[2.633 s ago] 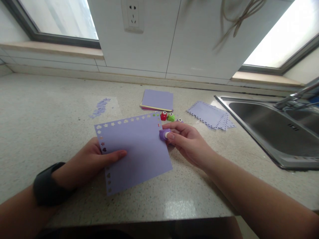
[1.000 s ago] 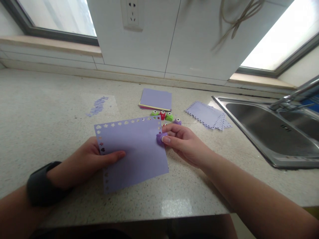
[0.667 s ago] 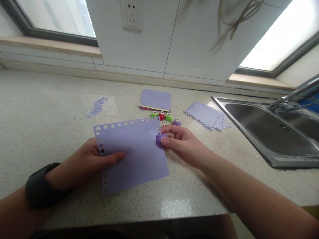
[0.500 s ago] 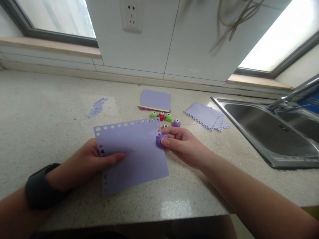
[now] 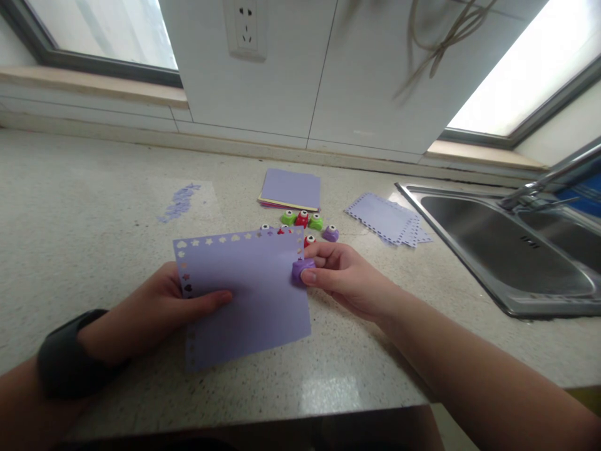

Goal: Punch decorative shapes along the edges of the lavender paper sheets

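Observation:
A sheet of purple paper (image 5: 253, 294) is tilted up above the counter, with small flower, star and heart holes along its top and left edges and the upper part of its right edge. My left hand (image 5: 176, 304) grips its left side, thumb on top and the other fingers hidden behind. My right hand (image 5: 342, 275) holds a purple craft punch (image 5: 303, 270) at the sheet's right edge, the thumb on the punch. Just beyond the sheet stand several more punches, among them a red punch (image 5: 302, 219), a green punch (image 5: 316, 221) and another purple punch (image 5: 330, 233).
Behind the punches lies a stack of coloured paper (image 5: 291, 188). Punched purple sheets (image 5: 382, 216) overlap to the right, near the steel sink (image 5: 509, 250). Small purple paper cutouts (image 5: 181, 203) are heaped at the left. The counter (image 5: 94, 219) ends at a front edge close to me.
The sheet and the punch have shifted slightly down and left in view, with both hands still on them. More of the punches behind the sheet's top edge now show.

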`<state>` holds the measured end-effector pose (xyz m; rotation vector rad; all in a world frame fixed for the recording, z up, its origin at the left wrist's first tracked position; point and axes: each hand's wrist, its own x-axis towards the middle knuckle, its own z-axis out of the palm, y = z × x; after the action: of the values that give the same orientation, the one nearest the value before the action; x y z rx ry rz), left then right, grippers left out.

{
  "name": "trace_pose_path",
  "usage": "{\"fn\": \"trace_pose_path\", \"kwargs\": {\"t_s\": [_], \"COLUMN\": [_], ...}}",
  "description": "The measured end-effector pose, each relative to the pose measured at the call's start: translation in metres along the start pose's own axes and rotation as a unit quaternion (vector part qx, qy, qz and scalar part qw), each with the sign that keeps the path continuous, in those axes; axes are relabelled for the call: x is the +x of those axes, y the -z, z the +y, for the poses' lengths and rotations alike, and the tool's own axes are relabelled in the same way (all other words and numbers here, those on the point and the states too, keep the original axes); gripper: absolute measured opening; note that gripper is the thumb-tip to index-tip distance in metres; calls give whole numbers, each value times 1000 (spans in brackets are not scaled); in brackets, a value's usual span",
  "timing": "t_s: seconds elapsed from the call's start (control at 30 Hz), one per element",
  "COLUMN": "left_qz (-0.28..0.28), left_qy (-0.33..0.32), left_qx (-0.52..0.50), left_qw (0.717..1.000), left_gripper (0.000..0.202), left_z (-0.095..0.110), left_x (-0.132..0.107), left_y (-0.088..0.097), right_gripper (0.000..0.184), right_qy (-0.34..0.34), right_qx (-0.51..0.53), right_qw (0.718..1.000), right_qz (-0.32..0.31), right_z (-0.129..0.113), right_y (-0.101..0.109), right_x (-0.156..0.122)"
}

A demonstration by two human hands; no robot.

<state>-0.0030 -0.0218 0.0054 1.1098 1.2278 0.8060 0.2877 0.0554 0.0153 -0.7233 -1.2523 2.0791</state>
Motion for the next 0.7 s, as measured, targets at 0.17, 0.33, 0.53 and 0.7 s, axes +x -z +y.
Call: {"fn": "trace_pose_path", "kwargs": {"t_s": [0.17,0.33,0.53,0.7], "left_qz": [-2,-3,-5,3], "left_qy": [6,4,5,1], "left_qx": [5,6,-6,-13], "left_qw": [1000,1000,1000,1000], "left_gripper": [31,29,29,29], "left_z": [0,0,-4,-7], "left_x": [0,0,-1,0], "left_y": [0,1,2,3], "right_gripper": [26,28,27,27], "right_qy": [1,1,-8,-13], "right_qx": [6,17,-5,-16], "right_qw": [1000,1000,1000,1000], "right_qz": [-1,9,10,6], "right_z": [1,3,0,-2], "right_y": [-1,-3,-6,-8], "right_x": [0,1,-1,-1]}}
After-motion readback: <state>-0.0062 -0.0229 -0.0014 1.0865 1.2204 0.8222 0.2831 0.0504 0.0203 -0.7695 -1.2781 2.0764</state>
